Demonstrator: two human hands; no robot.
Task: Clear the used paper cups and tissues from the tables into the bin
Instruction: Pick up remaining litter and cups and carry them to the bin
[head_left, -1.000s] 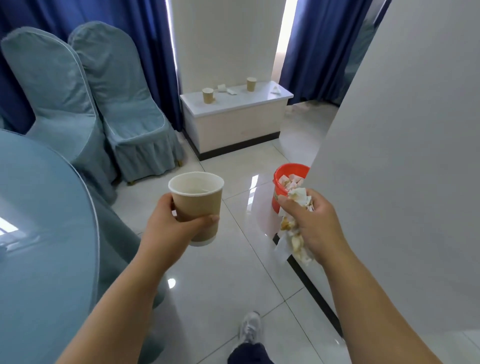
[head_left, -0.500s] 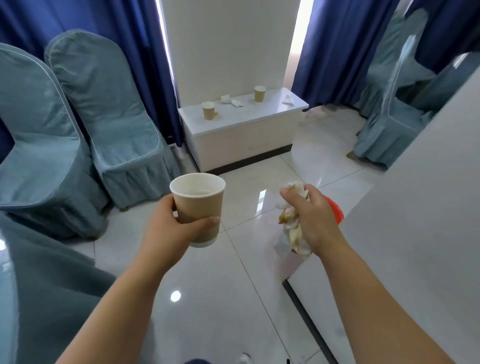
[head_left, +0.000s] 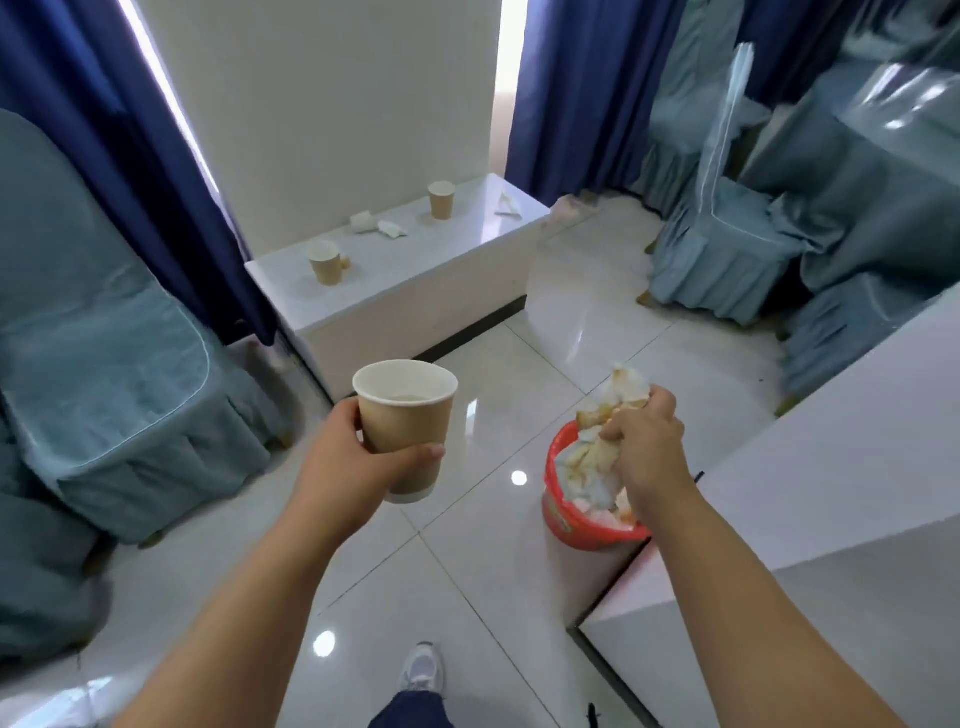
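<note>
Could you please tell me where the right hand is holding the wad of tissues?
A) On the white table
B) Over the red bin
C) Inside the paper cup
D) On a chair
B: the right hand grips the tissues just above the bin.

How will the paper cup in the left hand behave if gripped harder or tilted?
The paper cup is probably light and thin-walled, so the left hand around it could dent it. Some liquid seems to sit inside, so tilting may spill it.
</note>
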